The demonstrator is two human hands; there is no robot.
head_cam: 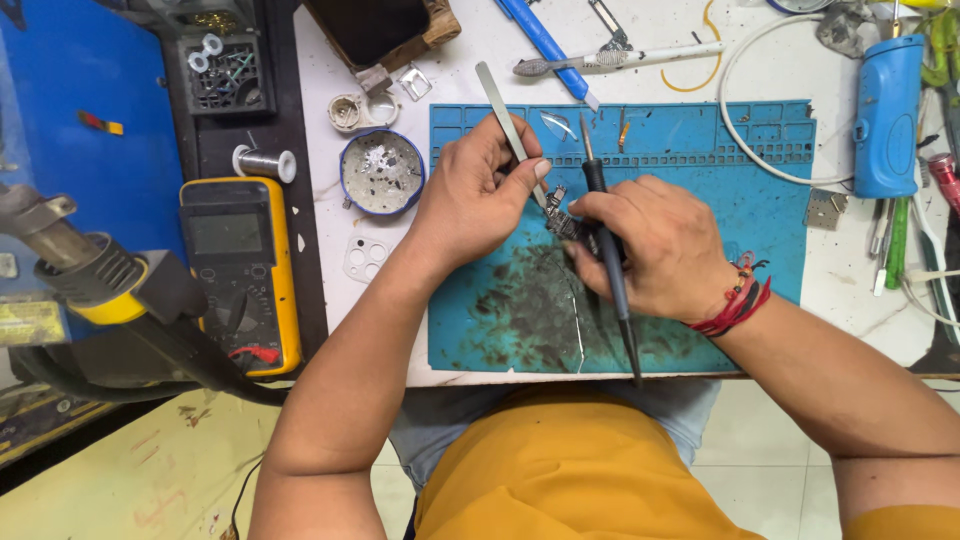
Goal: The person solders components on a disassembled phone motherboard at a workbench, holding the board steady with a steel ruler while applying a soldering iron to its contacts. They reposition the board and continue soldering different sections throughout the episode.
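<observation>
My left hand (478,190) grips a pair of silver tweezers (506,122) whose tips point down at a small metal circuit part (562,222) on the blue work mat (700,150). My right hand (655,245) holds a black soldering iron (603,225) like a pen, its tip pointing away from me, while its fingers also pinch the small part. Both hands meet at the middle of the mat, which is smeared with dark residue. A red thread bracelet (738,300) circles my right wrist.
A yellow multimeter (240,270) and a hot-air gun (90,270) lie at the left. A round tin of solder scraps (382,172), a solder spool (265,162), a blue tool (886,115), a toothbrush (610,60) and white cable (740,150) surround the mat.
</observation>
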